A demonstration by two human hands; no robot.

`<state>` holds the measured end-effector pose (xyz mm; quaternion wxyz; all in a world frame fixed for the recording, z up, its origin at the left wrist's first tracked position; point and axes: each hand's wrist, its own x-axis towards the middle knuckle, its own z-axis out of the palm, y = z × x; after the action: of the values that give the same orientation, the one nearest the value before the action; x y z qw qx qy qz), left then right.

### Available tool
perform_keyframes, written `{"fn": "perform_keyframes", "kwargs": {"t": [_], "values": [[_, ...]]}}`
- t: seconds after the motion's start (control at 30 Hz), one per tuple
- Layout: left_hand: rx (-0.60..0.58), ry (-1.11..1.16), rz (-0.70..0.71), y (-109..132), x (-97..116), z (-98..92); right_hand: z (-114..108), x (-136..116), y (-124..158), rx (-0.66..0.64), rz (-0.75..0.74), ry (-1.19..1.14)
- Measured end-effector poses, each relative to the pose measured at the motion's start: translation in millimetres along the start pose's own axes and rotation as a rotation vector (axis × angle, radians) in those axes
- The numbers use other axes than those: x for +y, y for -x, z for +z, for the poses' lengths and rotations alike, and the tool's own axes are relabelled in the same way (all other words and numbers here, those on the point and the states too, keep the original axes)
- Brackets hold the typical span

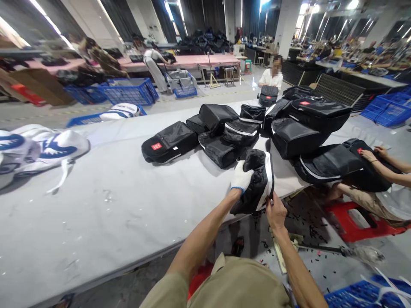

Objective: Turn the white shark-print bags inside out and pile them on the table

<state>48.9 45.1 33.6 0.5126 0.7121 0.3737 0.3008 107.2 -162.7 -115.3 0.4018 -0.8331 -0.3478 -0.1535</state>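
Note:
A black bag (253, 194) with a white strip along its edge stands tilted at the table's near edge, between my two hands. My left hand (242, 177), in a white glove with a blue cuff, grips the bag's upper left side. Bare and closed, my right hand (276, 211) pinches the lower right edge by the white strip; the fingertips are partly hidden. Just beyond lie several more black bags, among them one with a red label (171, 143) to the left and a boxy one (295, 137) to the right.
The long white-covered table (112, 205) runs across the view. White and blue bags (61, 145) lie at its left end. A co-worker's hands (369, 156) hold a black bag at the right, above a red stool (349, 222). A blue basket (362, 293) stands on the floor, lower right.

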Motion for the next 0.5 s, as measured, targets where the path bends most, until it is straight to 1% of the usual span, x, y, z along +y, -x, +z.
{"fn": "perform_keyframes", "kwargs": {"t": [0.07, 0.13, 0.23, 0.37, 0.43, 0.5], "values": [[-0.022, -0.029, 0.025, 2, -3, -2.3, -8, 0, -9, 0.025, -0.124, 0.096], [-0.035, -0.046, 0.044, 6, -6, -4.4, -15, -4, -18, 0.029, -0.161, 0.158], [-0.046, -0.049, 0.057, 12, -9, -5.6, -24, -15, -37, -0.038, -0.117, 0.206], [-0.077, -0.058, 0.069, 21, -6, -1.6, -30, -31, -79, -0.191, -0.010, 0.309], [-0.072, -0.067, 0.060, 26, -4, -1.1, -26, -28, -97, -0.226, 0.028, 0.355], [-0.062, -0.051, 0.052, 30, -5, -6.5, -18, -10, -108, -0.239, 0.048, 0.362]]}}
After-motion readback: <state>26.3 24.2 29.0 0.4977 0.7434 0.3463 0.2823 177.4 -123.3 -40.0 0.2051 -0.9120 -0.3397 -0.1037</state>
